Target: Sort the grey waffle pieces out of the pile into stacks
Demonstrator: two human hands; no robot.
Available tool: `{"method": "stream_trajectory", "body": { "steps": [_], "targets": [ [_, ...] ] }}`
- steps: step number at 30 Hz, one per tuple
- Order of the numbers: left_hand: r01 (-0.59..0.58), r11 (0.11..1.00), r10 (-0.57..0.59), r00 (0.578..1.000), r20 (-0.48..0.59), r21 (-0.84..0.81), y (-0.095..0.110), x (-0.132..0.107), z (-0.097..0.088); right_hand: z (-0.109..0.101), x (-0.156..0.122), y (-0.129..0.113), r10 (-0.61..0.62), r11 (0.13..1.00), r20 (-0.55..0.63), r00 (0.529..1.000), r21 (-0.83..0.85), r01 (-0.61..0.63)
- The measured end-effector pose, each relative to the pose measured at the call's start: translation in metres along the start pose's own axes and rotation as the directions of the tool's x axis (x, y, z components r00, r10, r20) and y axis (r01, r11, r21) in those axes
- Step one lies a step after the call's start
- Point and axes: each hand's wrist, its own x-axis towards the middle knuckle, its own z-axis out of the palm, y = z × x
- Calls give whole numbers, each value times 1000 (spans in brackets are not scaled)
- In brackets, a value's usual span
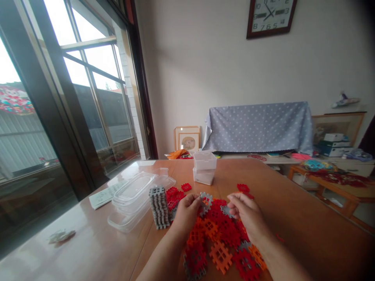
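Grey tile [206,200] pinched by left hand [187,211]; right hand [246,215] pinching second tile [227,211]. Red tiles [225,234] heaped on glossy wooden table [293,218] beside window [88,78].

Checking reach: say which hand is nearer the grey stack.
Left. The left hand, pinching a grey tile, lies just right of the grey stack; the right hand is farther right.

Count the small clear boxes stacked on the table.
2. The upper box sits on the lower box at the far side of the table, beyond the gray tile that the left hand holds. The flat containers to the left are a different kind; none seems hidden.
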Motion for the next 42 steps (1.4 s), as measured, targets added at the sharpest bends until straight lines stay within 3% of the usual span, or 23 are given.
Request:
{"method": "stream_trajectory", "body": {
  "steps": [3,7,9,11,16,19,21,23,26,29,36,42],
  "targets": [
    [34,995,-33,999,15,-88,2,-2,0,7,-6,3,-29,997,61,998,-74,33],
    [85,990,-82,996,26,-109,5,-5,0,16,-13,10,-201,955,190,961,-181,236],
    [97,991,-95,995,28,-96,7,-7,1,19,-16,13,-228,938,246,942,-204,281],
    [98,991,-96,995,32,-87,10,-8,2,22,-20,14,-174,951,294,940,-196,238],
    [73,994,-69,996,53,-78,17,-11,3,22,-26,6,70,997,340,938,-41,-60],
    [22,997,-17,998,61,-78,17,-12,4,21,-26,1,127,983,334,934,82,-163],
    [-56,998,56,997,43,-12,16,-13,4,20,-24,0,153,970,297,943,138,-200],
    [-162,974,159,987,29,160,14,-15,4,19,-22,0,164,963,255,953,169,-211],
    [-304,833,310,949,66,462,13,-20,3,17,-20,2,156,961,227,961,192,-201],
    [-356,693,374,921,110,627,13,-23,3,16,-19,2,150,959,226,962,202,-197],
    [-362,534,420,898,132,764,19,-24,2,19,-19,-1,105,970,235,966,190,-152],
    [-331,575,416,906,80,749,43,-33,-5,12,-15,5,73,991,155,985,100,-90]
  ]
}}
